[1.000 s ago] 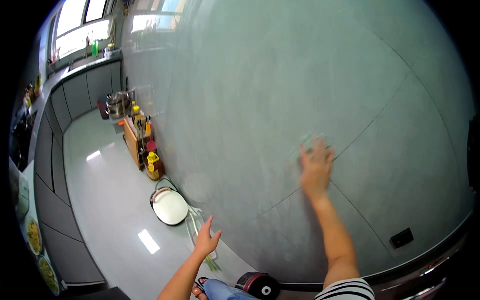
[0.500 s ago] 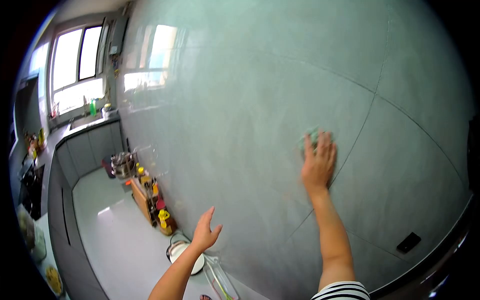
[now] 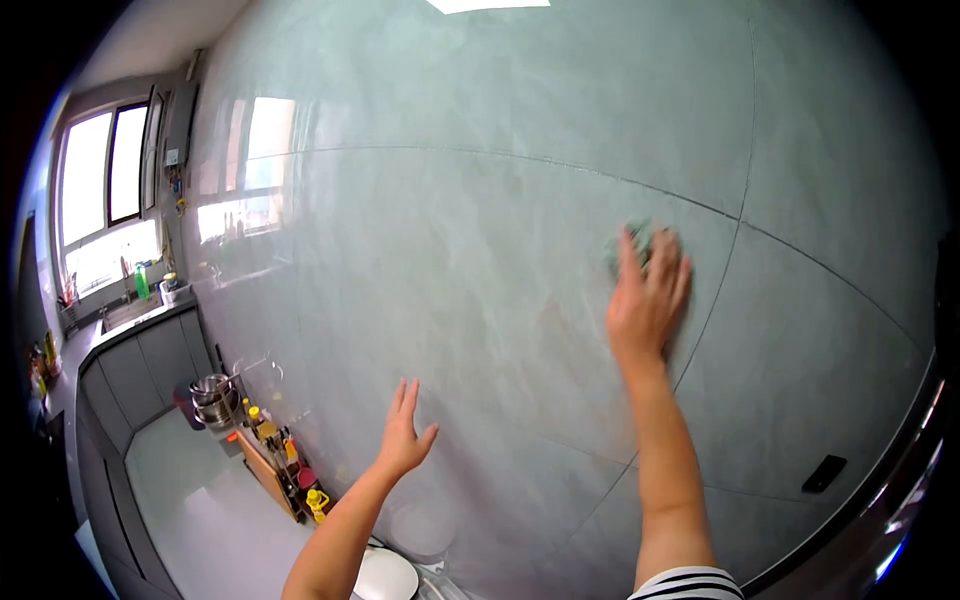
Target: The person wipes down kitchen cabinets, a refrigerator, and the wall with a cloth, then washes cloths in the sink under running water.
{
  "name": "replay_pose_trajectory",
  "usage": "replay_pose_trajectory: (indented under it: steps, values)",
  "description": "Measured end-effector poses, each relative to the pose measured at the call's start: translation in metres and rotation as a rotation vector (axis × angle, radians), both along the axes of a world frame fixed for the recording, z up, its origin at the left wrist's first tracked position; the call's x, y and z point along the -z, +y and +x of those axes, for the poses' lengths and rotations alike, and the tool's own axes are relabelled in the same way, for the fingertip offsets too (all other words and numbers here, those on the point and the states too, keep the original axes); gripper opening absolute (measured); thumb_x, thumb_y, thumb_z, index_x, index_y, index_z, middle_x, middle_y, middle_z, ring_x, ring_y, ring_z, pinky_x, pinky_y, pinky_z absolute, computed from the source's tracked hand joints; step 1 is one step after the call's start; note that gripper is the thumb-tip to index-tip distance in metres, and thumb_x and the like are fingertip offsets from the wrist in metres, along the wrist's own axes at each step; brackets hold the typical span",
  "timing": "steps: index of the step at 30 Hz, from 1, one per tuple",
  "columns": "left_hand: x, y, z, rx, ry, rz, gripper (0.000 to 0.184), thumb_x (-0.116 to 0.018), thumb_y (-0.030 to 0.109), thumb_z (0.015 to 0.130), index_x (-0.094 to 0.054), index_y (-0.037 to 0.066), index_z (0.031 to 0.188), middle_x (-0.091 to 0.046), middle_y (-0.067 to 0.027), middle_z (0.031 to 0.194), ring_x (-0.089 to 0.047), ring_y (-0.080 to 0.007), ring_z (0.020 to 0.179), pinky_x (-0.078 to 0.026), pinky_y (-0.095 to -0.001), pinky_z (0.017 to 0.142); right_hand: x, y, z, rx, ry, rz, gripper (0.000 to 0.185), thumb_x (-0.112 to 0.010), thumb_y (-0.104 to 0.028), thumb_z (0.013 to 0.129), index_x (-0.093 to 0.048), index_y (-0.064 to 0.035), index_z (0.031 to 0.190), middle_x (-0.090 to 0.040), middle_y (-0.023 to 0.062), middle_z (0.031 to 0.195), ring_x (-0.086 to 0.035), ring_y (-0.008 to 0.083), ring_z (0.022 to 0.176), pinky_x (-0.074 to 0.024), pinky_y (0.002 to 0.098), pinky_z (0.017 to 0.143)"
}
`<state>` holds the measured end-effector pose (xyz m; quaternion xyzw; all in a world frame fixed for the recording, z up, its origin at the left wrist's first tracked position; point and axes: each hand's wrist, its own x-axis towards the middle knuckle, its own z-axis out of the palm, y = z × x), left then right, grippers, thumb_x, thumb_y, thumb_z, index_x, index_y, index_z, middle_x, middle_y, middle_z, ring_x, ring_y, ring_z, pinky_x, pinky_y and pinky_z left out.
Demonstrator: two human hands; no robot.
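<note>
Here, our right hand (image 3: 648, 305) clamps the cloth (image 3: 640, 240) against the wall (image 3: 480, 280), near a seam (image 3: 739, 220); our left hand (image 3: 403, 442) looks bare, fingers parted. A loosened grip could let the cloth slip, or the seam might snag it.

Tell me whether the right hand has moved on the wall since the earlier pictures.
Yes, up the wall: the right hand is now nearer the upper tile-seam crossing than it was a second ago.
</note>
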<state>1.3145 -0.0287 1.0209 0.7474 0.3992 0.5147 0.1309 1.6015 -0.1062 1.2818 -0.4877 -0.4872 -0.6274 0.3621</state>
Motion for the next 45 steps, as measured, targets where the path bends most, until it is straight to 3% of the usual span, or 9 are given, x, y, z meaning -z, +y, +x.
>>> replay_pose_trajectory:
  steps: [3, 8, 16, 23, 26, 33, 39, 42, 45]
  values:
    - [-0.022, 0.022, 0.0, -0.046, -0.034, 0.027, 0.095, -0.075, 0.012, 0.076, -0.02, 0.011, 0.153, -0.012, -0.0273, 0.157, -0.024, -0.0461, 0.14, -0.03, -0.0486, 0.112, -0.035, 0.025, -0.04, -0.056, 0.077, 0.065, 0.044, -0.057, -0.017, 0.089, -0.055, -0.0136, 0.134, -0.045, 0.018, 0.143, -0.038, 0.0363, 0.135, -0.0289, 0.0539, 0.111]
    - [0.0, 0.061, -0.017, -0.007, 0.023, 0.096, 0.102, -0.077, 0.012, 0.072, -0.017, 0.012, 0.154, -0.009, -0.0295, 0.157, -0.02, -0.0497, 0.14, -0.023, -0.0531, 0.114, 0.096, 0.099, -0.1, -0.288, -0.412, -0.446, 0.031, -0.055, -0.02, 0.089, -0.064, -0.0176, 0.119, -0.054, 0.0128, 0.138, -0.05, 0.0261, 0.128, -0.035, 0.0465, 0.11]
    - [-0.01, 0.107, -0.11, 0.029, 0.037, 0.002, 0.098, -0.075, 0.012, 0.076, -0.015, 0.011, 0.155, -0.005, -0.0258, 0.158, -0.017, -0.0451, 0.143, -0.024, -0.0507, 0.114, -0.051, 0.125, -0.154, -0.149, -0.09, -0.024, 0.035, -0.053, -0.015, 0.089, -0.062, -0.0132, 0.123, -0.049, 0.0167, 0.141, -0.044, 0.0343, 0.133, -0.0339, 0.0504, 0.109]
    - [0.0, 0.142, -0.142, 0.086, 0.088, 0.085, 0.094, -0.075, 0.012, 0.074, -0.023, 0.008, 0.152, -0.016, -0.0251, 0.157, -0.021, -0.0481, 0.14, -0.026, -0.0511, 0.114, 0.137, 0.164, -0.199, -0.31, -0.494, -0.665, 0.035, -0.055, -0.02, 0.089, -0.062, -0.0112, 0.122, -0.045, 0.0167, 0.145, -0.044, 0.0305, 0.133, -0.0374, 0.0454, 0.108]
    - [-0.003, 0.14, -0.157, 0.136, 0.156, 0.016, 0.092, -0.075, 0.013, 0.075, -0.025, 0.009, 0.152, -0.017, -0.0228, 0.158, -0.022, -0.048, 0.14, -0.026, -0.0512, 0.113, 0.1, 0.162, -0.191, -0.415, -0.546, -0.796, 0.034, -0.055, -0.018, 0.089, -0.061, -0.0131, 0.122, -0.046, 0.0147, 0.144, -0.045, 0.032, 0.131, -0.037, 0.0479, 0.108]
    - [-0.007, 0.157, -0.175, 0.188, 0.036, 0.097, 0.088, -0.073, 0.012, 0.077, -0.027, 0.01, 0.152, -0.012, -0.0244, 0.158, -0.02, -0.0448, 0.142, -0.027, -0.0494, 0.113, -0.039, 0.192, -0.265, -0.168, -0.017, -0.099, 0.041, -0.06, -0.019, 0.087, -0.058, -0.0126, 0.127, -0.039, 0.0177, 0.148, -0.036, 0.0388, 0.136, -0.0298, 0.0522, 0.111]
    - [0.002, 0.177, -0.201, 0.17, -0.014, 0.069, 0.088, -0.072, 0.009, 0.077, -0.025, 0.011, 0.152, -0.01, -0.0249, 0.158, -0.022, -0.0444, 0.14, -0.026, -0.05, 0.113, 0.14, 0.212, -0.263, -0.339, -0.579, -0.764, 0.033, -0.057, -0.018, 0.088, -0.063, -0.0134, 0.12, -0.044, 0.0145, 0.146, -0.046, 0.0323, 0.131, -0.0376, 0.0468, 0.108]
    - [-0.008, 0.174, -0.222, 0.174, -0.024, 0.043, 0.088, -0.072, 0.008, 0.078, -0.025, 0.011, 0.152, -0.011, -0.0251, 0.158, -0.02, -0.0485, 0.139, -0.026, -0.0517, 0.113, 0.099, 0.223, -0.255, -0.44, -0.618, -0.89, 0.033, -0.054, -0.016, 0.089, -0.063, -0.0159, 0.121, -0.045, 0.0139, 0.145, -0.045, 0.0332, 0.131, -0.0363, 0.0486, 0.109]
    - [-0.016, 0.18, -0.235, 0.153, -0.053, 0.042, 0.088, -0.072, 0.009, 0.078, -0.024, 0.011, 0.152, -0.011, -0.0253, 0.158, -0.021, -0.0484, 0.139, -0.027, -0.0515, 0.113, -0.019, 0.228, -0.295, -0.201, -0.268, -0.381, 0.033, -0.053, -0.014, 0.09, -0.062, -0.0158, 0.122, -0.046, 0.0153, 0.144, -0.044, 0.0365, 0.131, -0.0331, 0.0518, 0.109]
